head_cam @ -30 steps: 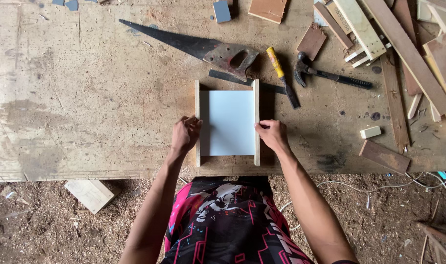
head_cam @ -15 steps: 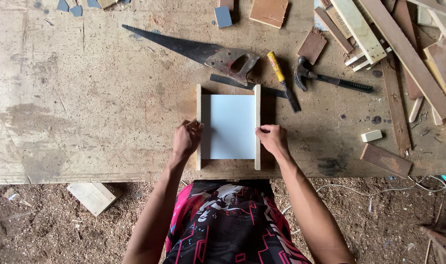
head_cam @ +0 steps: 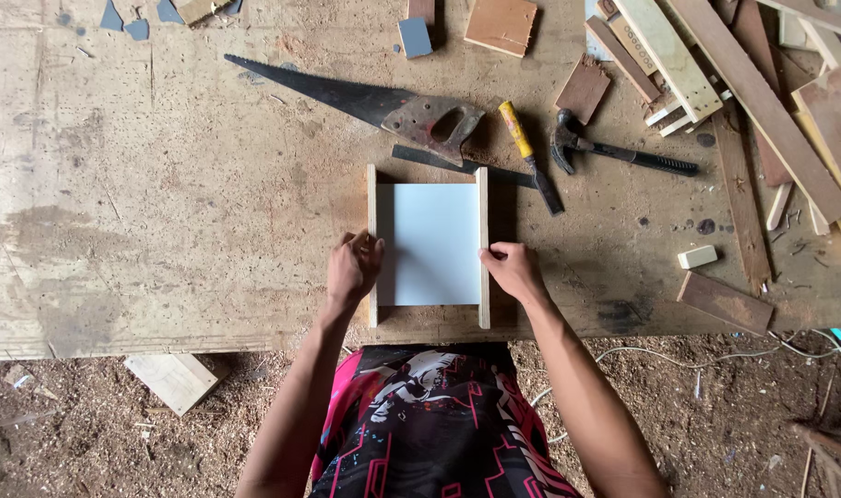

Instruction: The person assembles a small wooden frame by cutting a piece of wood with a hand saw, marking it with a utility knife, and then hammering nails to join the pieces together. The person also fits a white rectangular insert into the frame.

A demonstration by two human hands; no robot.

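Squaring up the side strips against the white panel (head_cam: 431, 243) on the tabletop (head_cam: 162, 231).
Left hand (head_cam: 351, 267) and right hand (head_cam: 512, 270) press curled fingers onto the wooden strips flanking it; next, I'd judge, comes even inward pressure.

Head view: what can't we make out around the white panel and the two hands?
- Whether the white panel is joined to the two side strips: seams too fine, head view.
- Left hand fingertips: curled over the left strip, so the grip is hidden.
- Right hand palm side: hidden by its own back.
- Long planks at top right: cut off by the frame edge.
- Ruler: partly under the saw handle.
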